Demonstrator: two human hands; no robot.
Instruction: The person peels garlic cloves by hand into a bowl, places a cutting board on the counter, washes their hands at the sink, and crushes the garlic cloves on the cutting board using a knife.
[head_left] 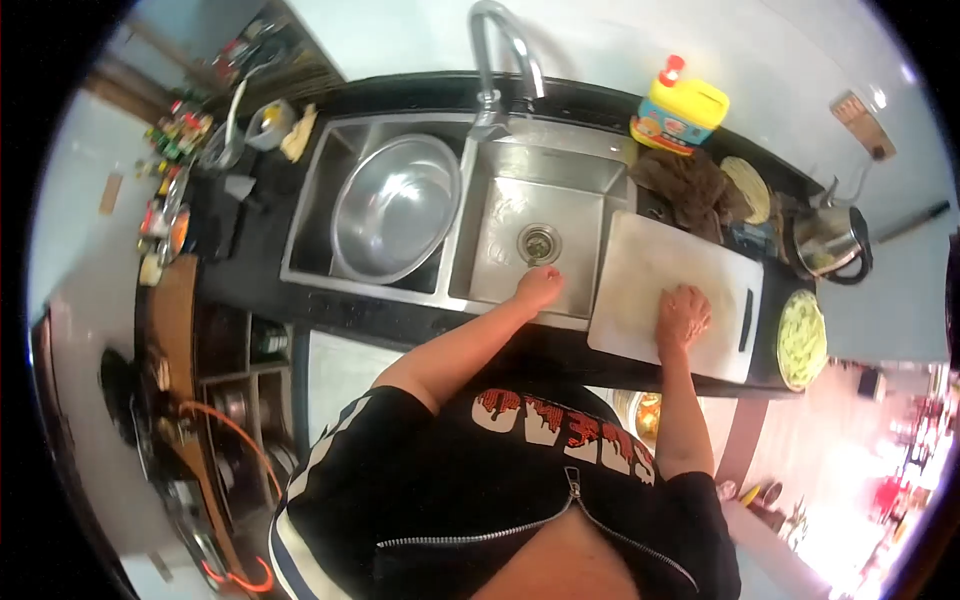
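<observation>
Over the near edge of the right sink basin (500,262), my left hand (541,288) is closed, its fingers curled below the drain; whether anything is inside cannot be seen. My right hand (685,315) rests on the white cutting board (640,270), fingers spread somewhat and palm down. The board lies on the counter at the right of the sink and has a dark handle slot on its right side. A chrome faucet (487,60) stands behind the basins. In the left basin sits a large metal bowl (397,210).
A yellow bottle with a red pump (680,112) and a brown cloth (682,185) are behind the board. To its right are a metal kettle (830,240) and a plate of pale green shreds (801,340). Containers (270,124) stand at the far left.
</observation>
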